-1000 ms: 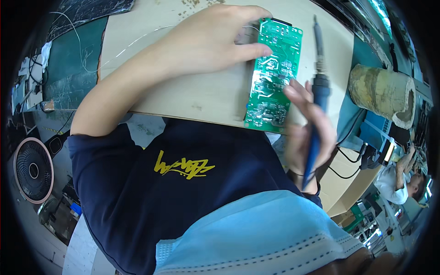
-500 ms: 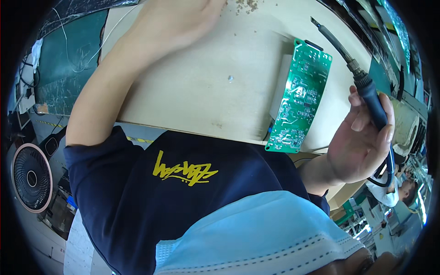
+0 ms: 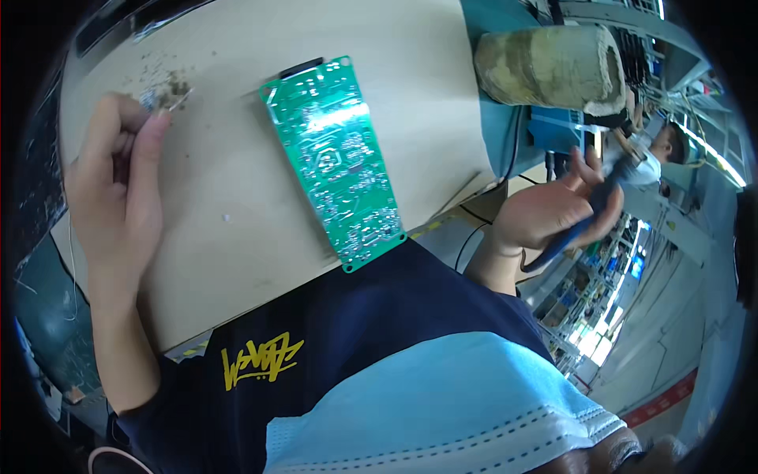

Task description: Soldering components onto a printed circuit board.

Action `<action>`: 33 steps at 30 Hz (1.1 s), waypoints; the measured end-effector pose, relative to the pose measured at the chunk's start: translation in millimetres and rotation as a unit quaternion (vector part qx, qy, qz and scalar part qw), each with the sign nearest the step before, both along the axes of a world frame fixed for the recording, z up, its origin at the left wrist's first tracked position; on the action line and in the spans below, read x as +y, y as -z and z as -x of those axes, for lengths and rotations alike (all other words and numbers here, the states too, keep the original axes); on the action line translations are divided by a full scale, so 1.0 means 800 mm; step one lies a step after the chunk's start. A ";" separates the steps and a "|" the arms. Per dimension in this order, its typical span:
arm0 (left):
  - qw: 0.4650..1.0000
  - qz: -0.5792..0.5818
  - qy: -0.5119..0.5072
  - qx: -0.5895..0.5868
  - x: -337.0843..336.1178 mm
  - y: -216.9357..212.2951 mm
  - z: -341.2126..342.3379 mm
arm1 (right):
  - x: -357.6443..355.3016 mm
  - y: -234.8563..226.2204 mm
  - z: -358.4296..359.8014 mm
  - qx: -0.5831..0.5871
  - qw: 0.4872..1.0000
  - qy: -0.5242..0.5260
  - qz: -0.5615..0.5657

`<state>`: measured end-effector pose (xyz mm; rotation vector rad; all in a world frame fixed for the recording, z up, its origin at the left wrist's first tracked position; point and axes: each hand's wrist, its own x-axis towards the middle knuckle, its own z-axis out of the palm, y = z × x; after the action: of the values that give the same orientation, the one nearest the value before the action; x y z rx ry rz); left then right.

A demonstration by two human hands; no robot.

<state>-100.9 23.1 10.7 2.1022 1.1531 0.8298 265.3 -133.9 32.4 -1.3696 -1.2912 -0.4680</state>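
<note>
A green circuit board lies solder side up on a pale wooden work board, slanting from the upper middle down to the near edge. My left hand is at the board's far left, its fingertips pinched on a small metal bit beside a scatter of tiny scraps. My right hand is off the table's right edge, closed around the blue handle of a soldering iron. The iron's tip is hidden. Neither hand touches the circuit board.
A thick beige cylinder lies on the teal mat at the upper right. Black cables run off the table edge near my right wrist. Another person works farther off on the right.
My left hand has left the circuit board and gone to the scraps at the far left. My right hand has carried the soldering iron off to the right of the table.
</note>
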 end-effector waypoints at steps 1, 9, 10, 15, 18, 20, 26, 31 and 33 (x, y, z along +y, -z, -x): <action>1.000 0.022 0.002 0.011 -0.002 -0.002 -0.002 | 0.001 0.003 -0.007 -0.020 0.999 -0.002 0.047; 0.996 -0.060 0.021 0.065 -0.014 -0.020 -0.018 | 0.000 -0.006 0.008 0.049 0.997 -0.048 -0.040; 0.996 -0.035 0.041 0.076 -0.012 -0.021 -0.017 | 0.007 -0.009 0.019 0.073 0.992 -0.091 -0.046; 0.999 0.003 -0.016 0.049 0.000 -0.026 0.006 | 0.058 -0.016 0.098 0.327 0.890 -0.311 0.066; 0.995 -0.013 -0.091 0.035 0.011 -0.024 0.008 | 0.083 -0.015 0.145 0.298 0.864 -0.321 0.248; 0.992 -0.018 -0.121 0.020 0.017 -0.023 0.007 | 0.096 -0.017 0.163 0.244 0.849 -0.349 0.314; 0.993 0.072 -0.063 -0.071 0.016 -0.023 0.011 | 0.097 -0.015 0.164 0.164 0.848 -0.374 0.339; 0.993 0.034 -0.112 -0.030 0.011 -0.013 0.007 | 0.100 -0.007 0.168 0.180 0.850 -0.369 0.330; 0.993 0.031 -0.104 -0.047 0.013 -0.009 0.008 | 0.102 -0.008 0.167 0.155 0.845 -0.380 0.343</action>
<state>-107.1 33.6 17.8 1.8929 1.3449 0.9647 131.7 -52.1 38.7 -1.2617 -1.6551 0.8080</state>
